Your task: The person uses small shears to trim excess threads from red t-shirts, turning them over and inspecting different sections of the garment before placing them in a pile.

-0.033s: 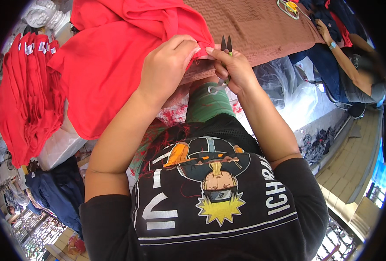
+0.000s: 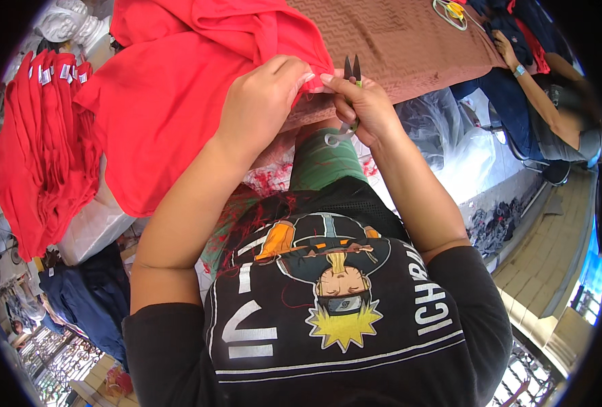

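A large red garment [image 2: 179,115] is spread over the near edge of the table and hangs down toward my lap. My left hand [image 2: 263,98] pinches its edge between thumb and fingers. Close beside it, my right hand [image 2: 365,108] has thumb and forefinger at the same edge of red cloth. Tucked in that right hand is a pair of thread snips [image 2: 353,70], dark blades pointing away from me and a pale loop hanging below the palm. The cloth between my fingertips is partly hidden.
A brown patterned cloth [image 2: 396,41] covers the table. Stacked red garments with white tags [image 2: 43,136] hang at the left, above dark blue clothing [image 2: 87,292]. Another person's arm [image 2: 545,98] rests on the table at the far right. A white cord [image 2: 447,15] lies at the back.
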{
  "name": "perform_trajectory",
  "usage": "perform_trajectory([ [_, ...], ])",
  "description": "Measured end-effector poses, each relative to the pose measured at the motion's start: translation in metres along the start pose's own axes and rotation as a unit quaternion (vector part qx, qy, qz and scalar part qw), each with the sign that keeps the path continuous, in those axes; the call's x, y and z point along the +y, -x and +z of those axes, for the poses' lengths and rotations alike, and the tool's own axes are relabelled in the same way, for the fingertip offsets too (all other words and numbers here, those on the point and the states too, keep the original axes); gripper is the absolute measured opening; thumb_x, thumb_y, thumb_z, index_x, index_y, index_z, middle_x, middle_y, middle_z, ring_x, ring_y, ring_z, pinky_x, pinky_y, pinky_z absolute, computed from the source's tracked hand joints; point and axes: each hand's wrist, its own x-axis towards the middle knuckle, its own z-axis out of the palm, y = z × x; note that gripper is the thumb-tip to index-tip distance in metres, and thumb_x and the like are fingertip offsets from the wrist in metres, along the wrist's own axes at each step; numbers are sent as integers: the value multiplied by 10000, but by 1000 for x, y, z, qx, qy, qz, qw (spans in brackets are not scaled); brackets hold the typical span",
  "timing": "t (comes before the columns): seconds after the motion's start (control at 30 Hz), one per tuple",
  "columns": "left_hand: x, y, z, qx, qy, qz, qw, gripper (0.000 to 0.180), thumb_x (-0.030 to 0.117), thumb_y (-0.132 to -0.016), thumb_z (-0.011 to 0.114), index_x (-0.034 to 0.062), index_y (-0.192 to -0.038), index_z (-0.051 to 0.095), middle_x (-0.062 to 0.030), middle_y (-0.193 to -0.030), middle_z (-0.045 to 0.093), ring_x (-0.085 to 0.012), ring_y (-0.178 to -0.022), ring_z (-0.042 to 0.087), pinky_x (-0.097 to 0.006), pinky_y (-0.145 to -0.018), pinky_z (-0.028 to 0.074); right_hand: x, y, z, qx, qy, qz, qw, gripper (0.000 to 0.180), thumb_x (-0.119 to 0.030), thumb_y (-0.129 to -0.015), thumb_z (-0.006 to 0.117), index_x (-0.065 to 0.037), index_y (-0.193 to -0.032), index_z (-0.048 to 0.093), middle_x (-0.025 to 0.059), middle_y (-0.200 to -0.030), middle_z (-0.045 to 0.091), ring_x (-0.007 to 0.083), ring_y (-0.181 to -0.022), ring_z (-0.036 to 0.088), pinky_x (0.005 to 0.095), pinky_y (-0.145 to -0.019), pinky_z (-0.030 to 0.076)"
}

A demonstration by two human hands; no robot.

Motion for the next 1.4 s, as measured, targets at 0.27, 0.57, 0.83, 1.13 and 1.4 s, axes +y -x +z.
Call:
perform_trajectory([
  [0.27, -18, -7, -3, -223, 209, -194, 932, 153, 159, -930, 566, 8, -934, 585, -103, -785, 669, -171, -705, 664, -294, -638, 523, -19, 8, -4, -2, 302, -166, 939, 357, -253, -896, 638, 7, -1131, 569, 89, -896, 640, 108, -703, 575, 223, -673, 450],
  [0.57, -26, -9, -4, -231, 291, -223, 901, 170, 156, -945, 549, -9, -947, 589, -59, -796, 657, -129, -739, 645, -267, -703, 514, -63, 37, 0, -50, 541, -330, 772, 249, -115, -816, 684, -19, -1038, 627, 105, -896, 599, 220, -813, 606, 294, -698, 478],
  [0.83, -25, -10, -6, -229, 293, -221, 901, 176, 161, -949, 543, -9, -950, 586, -62, -811, 659, -130, -753, 649, -267, -716, 512, -63, 39, 12, -30, 584, -346, 734, 232, -83, -780, 691, -73, -1010, 665, 80, -887, 615, 265, -776, 622, 341, -630, 500],
  [1.13, -19, -11, -8, -212, 232, -222, 923, 170, 169, -928, 570, 4, -954, 604, -80, -829, 665, -156, -756, 654, -275, -715, 507, -65, 38, 21, -27, 634, -409, 656, 225, -103, -761, 692, -86, -982, 654, 89, -882, 616, 303, -782, 621, 369, -650, 498],
  [1.4, 39, -18, -99, -269, 169, -41, 947, 224, 190, -900, 552, -2, -861, 661, -143, -1078, 635, -257, -1011, 562, -365, -913, 406, -66, 40, -15, 85, 529, -301, 789, 240, -153, -820, 706, -59, -1032, 647, 26, -831, 641, 117, -737, 600, 280, -639, 464],
])
